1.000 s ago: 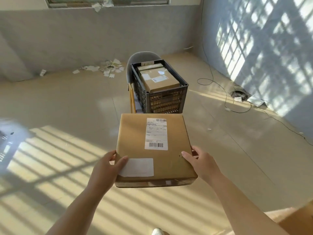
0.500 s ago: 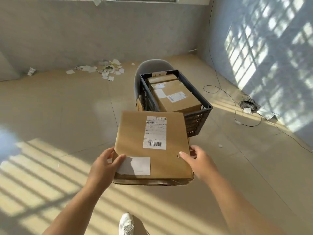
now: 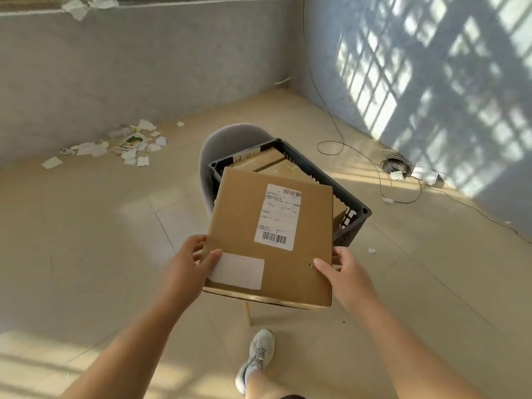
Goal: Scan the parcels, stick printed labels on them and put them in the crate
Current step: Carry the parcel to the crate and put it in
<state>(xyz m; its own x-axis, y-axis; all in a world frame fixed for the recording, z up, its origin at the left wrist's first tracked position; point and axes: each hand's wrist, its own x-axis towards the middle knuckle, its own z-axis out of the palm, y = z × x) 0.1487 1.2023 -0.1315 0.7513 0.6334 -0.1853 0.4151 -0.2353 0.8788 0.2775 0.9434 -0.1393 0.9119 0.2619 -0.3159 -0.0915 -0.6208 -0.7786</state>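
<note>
We hold the parcel (image 3: 239, 217) in the air between our hands. The left hand (image 3: 184, 269) grips its near left corner, thumb on a blank white sticker (image 3: 239, 270). The right hand (image 3: 348, 277) grips the near right edge, thumb on top. A printed label (image 3: 277, 217) faces up. The parcel's far end hides part of the crate (image 3: 355, 216), which sits on a chair (image 3: 230, 139) with boxes (image 3: 270, 159) inside.

Tiled floor (image 3: 86, 240) bears a chair (image 3: 226, 141), paper scraps (image 3: 126, 145), coiled cable (image 3: 394, 165).
</note>
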